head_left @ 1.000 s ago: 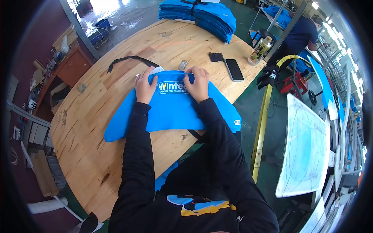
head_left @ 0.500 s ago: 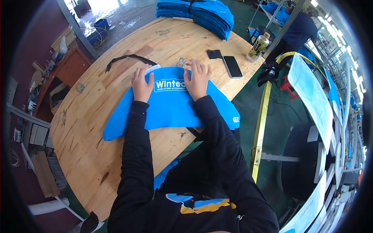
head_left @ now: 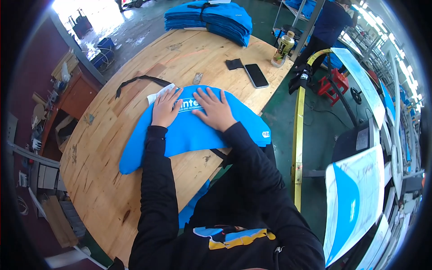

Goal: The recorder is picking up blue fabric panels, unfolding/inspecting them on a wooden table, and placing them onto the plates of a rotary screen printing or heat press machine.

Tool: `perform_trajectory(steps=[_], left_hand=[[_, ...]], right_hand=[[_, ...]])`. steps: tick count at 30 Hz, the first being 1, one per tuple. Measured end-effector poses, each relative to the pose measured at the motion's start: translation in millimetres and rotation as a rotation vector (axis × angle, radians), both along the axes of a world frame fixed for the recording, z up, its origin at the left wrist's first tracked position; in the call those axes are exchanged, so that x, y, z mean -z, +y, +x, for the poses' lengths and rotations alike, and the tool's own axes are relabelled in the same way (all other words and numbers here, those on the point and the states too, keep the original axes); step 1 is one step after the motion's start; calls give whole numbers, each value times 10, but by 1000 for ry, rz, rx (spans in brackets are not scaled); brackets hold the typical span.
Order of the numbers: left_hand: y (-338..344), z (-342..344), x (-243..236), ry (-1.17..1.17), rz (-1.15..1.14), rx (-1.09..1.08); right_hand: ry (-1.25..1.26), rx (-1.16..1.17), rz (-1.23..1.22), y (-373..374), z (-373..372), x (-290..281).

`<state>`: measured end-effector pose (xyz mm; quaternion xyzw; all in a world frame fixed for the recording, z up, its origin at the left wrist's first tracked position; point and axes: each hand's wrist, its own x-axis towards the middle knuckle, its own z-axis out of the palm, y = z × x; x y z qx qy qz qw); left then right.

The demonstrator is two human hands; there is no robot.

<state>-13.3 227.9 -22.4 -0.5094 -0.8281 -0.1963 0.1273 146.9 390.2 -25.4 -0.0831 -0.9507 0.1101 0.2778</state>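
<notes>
A bright blue fabric cover [head_left: 193,132] with white printing lies flat on the round wooden table [head_left: 103,180]. My left hand [head_left: 165,108] presses palm down on its upper left part, fingers spread. My right hand [head_left: 215,109] lies flat beside it on the printed area, fingers spread too. A white sheet corner [head_left: 158,94] sticks out from under the fabric by my left hand. A black strap [head_left: 139,81] lies on the wood just beyond.
A stack of folded blue fabric [head_left: 209,18] sits at the table's far edge. A dark phone [head_left: 256,75], a black patch [head_left: 234,64] and a bottle [head_left: 283,47] lie at the right rim. Another person [head_left: 330,22] stands beyond. Blue-and-white panels [head_left: 355,202] lean at the right.
Both hands have slid a little toward me and apart over the blue fabric, still flat. The fabric stays in place.
</notes>
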Motion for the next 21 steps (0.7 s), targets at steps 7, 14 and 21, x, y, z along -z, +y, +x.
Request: perform_trajectory(steps=[7,14,21], left_hand=[[168,24,14,-6,-3,39],[168,-86,-49,-17,-157,-16],[964,1130,-547,85,210,183]], right_hand=[[-336,637,118,412,645,-73],[-15,472,111,18,1792,-133],[112,647,-127,-460,3417,-217]])
